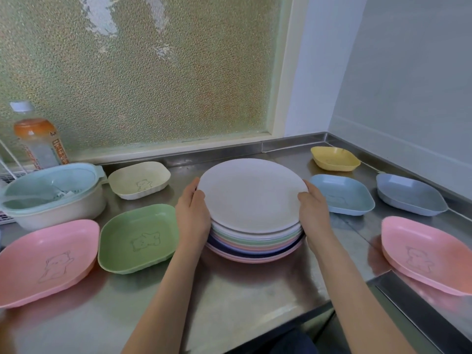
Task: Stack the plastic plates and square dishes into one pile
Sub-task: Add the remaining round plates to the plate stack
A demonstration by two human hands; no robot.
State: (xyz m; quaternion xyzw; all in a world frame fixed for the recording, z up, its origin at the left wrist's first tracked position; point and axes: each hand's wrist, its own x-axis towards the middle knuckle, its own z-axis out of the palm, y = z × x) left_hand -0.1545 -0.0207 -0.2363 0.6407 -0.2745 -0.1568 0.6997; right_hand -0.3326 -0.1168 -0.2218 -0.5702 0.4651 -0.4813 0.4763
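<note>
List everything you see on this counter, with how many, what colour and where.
round plates: one stack, white on top, centre
square dishes: seven; cream, green and pink on the left; yellow, light blue, grey-blue and pink on the right
lidded container: one, cream with blue lid, far left
bottle: one, orange label, back left
counter: steel
left hand, right hand: gripping the stack's sides
</note>
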